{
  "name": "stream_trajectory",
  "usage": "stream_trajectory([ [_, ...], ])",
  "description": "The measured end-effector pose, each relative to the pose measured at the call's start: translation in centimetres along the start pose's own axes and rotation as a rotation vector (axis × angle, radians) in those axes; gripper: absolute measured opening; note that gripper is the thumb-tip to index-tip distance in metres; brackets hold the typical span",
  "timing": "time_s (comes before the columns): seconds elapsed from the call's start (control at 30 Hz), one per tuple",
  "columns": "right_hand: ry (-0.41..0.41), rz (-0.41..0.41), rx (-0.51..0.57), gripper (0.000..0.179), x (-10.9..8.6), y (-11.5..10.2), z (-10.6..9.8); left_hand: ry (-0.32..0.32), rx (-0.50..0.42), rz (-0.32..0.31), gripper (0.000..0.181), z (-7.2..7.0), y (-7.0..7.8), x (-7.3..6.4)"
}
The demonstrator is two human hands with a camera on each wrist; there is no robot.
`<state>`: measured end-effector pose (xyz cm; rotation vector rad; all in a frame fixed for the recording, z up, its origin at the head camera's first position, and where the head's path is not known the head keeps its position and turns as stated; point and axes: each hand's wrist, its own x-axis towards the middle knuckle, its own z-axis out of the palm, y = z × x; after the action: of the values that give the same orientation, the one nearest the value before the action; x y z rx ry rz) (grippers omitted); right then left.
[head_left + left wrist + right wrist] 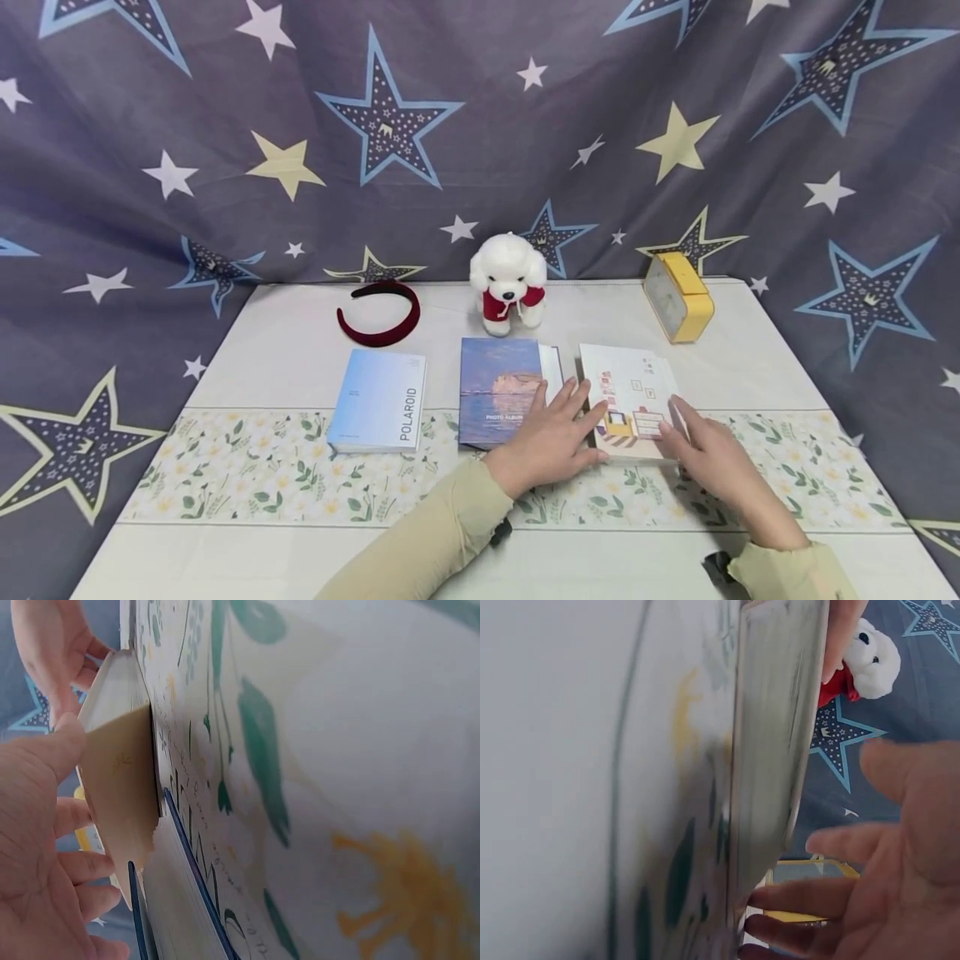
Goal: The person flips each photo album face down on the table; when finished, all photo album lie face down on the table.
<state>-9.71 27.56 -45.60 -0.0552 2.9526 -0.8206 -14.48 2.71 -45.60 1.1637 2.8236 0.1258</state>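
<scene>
Two arms in pale sleeves (420,533) reach in from the near side, both over the table (187,558). The left hand (553,433) lies flat with fingers spread, passing above the right part of the one sea-picture photo album (495,367); its fingers touch the left side of the one white illustrated book (628,392), which lies right of this album. The right hand (708,454) is at the white book's right side, palm turned inward, fingers extended and relaxed against it; its thumb seems to be apart from the book, though the right wrist view is blurred. Neither hand grips anything. On the left lies one blue POLAROID album (377,400), so three books in total. Farther are one dark red headband (413,320), one white plush dog (508,258) and, to the right, one yellow box-like object (690,304).
</scene>
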Motion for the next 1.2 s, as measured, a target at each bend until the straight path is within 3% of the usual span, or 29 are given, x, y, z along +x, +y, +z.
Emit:
stream_trajectory([
  [0.13,-0.01,0.15,0.096,0.076,0.9,0.9,0.1,0.007,-0.001,-0.007,0.072,0.0,-0.1,0.0],
  [0.23,-0.007,0.276,0.176,0.084,2.1,3.0,1.0,0.006,-0.002,-0.013,0.073,0.1,-0.2,0.0],
  [0.33,0.0,0.346,0.279,0.092,3.4,5.6,2.1,0.005,-0.009,-0.016,0.073,0.2,-0.3,0.0],
  [0.53,0.004,0.387,0.476,0.101,4.4,8.2,3.1,0.017,-0.021,-0.015,0.073,0.2,-0.3,-0.1],
  [0.8,0.017,0.445,0.596,0.093,4.1,8.2,2.4,0.036,-0.031,-0.027,0.074,0.2,-0.1,-0.4],
  [1.2,-0.015,0.467,0.57,0.092,3.5,6.5,1.9,0.048,-0.01,-0.015,0.074,0.3,-0.1,-0.6],
])
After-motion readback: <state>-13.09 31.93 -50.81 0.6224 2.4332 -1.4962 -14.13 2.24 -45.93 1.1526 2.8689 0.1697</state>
